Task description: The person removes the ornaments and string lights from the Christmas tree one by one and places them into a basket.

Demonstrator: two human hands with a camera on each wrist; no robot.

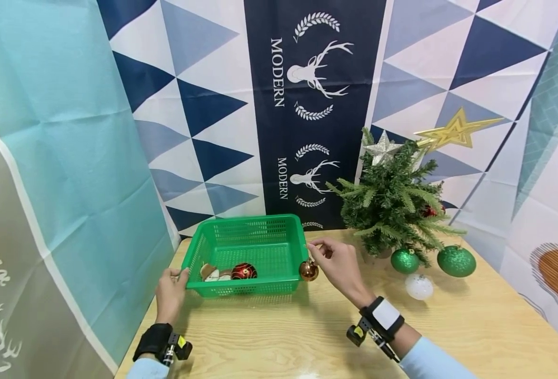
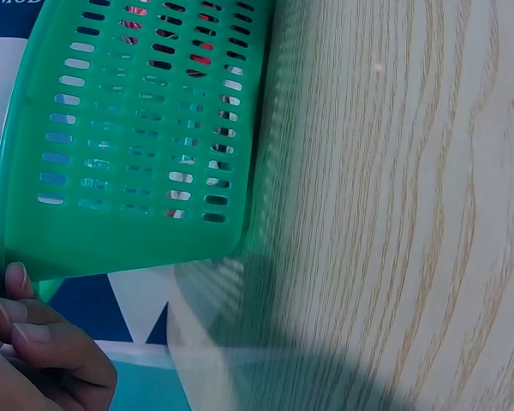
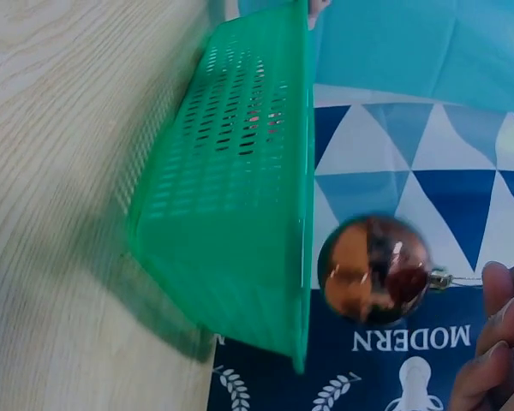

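The left hand (image 1: 169, 296) grips the near left corner of a green basket (image 1: 269, 288) on the desk (image 1: 260, 337), fingers curled at its rim. The right hand's (image 1: 339, 266) fingers pinch the thread (image 3: 468, 279) of a copper ball (image 1: 309, 271), hanging at the basket's right end. Inside lies a red ball (image 1: 244, 271).

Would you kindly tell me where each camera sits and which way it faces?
Head: on the person's head, looking forward and down at the green basket and tree; left hand, right hand and blue sleeves show.
Left wrist: on that wrist, facing the basket and tabletop; the left hand shows lower left.
Right wrist: on that wrist, facing the basket and copper bauble; the right hand shows lower right.
Head and right wrist views share the bauble.
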